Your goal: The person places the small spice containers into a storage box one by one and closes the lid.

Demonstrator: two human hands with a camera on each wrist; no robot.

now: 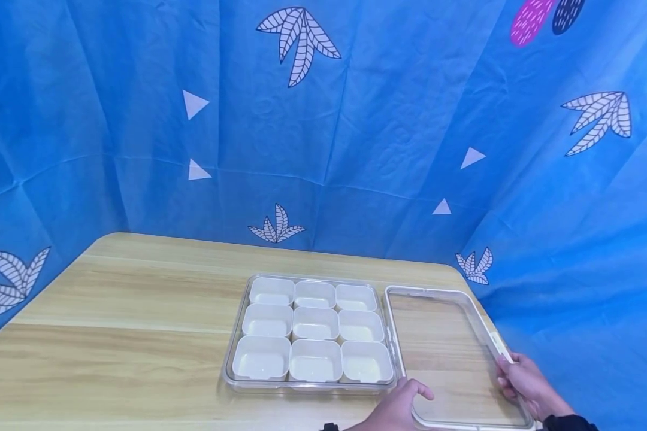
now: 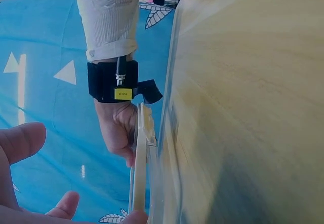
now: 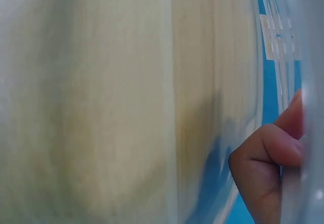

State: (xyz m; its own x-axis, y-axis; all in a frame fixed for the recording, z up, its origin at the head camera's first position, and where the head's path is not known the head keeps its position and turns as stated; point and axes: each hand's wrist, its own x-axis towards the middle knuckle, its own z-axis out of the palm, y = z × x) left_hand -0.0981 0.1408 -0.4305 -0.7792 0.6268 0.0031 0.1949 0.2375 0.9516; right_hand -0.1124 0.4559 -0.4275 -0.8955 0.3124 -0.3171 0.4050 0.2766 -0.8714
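A clear lid with a white rim (image 1: 431, 291) lies over the right part of the table, beside a clear box (image 1: 229, 359). My right hand (image 1: 528, 383) pinches the lid's right edge near the front corner, thumb on top. The right wrist view shows curled fingers (image 3: 263, 155) at the transparent wall. At the lid's front left corner is my left hand (image 1: 393, 410), its thumb held out from the fingers. In the left wrist view the left fingers are spread, and one fingertip (image 2: 135, 217) meets the rim; the head view hides most of them.
Inside the box stand several white open cups (image 1: 315, 323) in rows. The wooden table (image 1: 113, 335) has its right edge close by the lid. A blue patterned curtain (image 1: 323, 131) hangs behind the table and along its right side.
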